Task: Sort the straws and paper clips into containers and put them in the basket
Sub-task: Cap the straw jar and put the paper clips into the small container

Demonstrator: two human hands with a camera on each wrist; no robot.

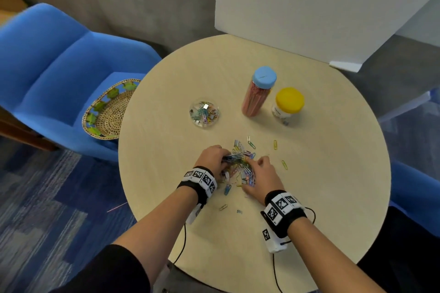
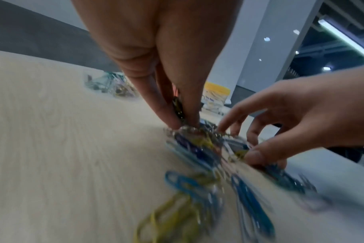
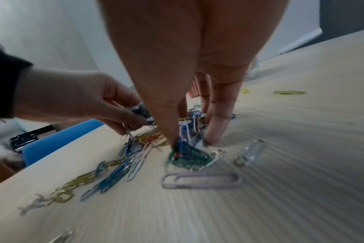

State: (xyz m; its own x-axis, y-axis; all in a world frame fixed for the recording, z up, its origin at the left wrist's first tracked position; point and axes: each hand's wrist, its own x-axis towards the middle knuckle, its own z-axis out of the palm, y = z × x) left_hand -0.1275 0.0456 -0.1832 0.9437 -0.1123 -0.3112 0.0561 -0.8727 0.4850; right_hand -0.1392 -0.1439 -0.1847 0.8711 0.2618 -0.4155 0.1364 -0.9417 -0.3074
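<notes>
The round table (image 1: 333,173) carries three containers: one clear dish of paper clips (image 1: 204,113), one tall jar with a blue lid (image 1: 258,91) and one short jar with a yellow lid (image 1: 287,106). One pile of loose paper clips (image 1: 239,164) lies on the table; its clips are too many and too tangled to count. Left of the table are one woven basket (image 1: 107,112) and one blue armchair (image 1: 52,66).

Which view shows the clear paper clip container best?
The head view: the clear container sits whole on the table, partly filled with clips. The left wrist view shows it only as a blur behind the fingers; the right wrist view misses it.
</notes>
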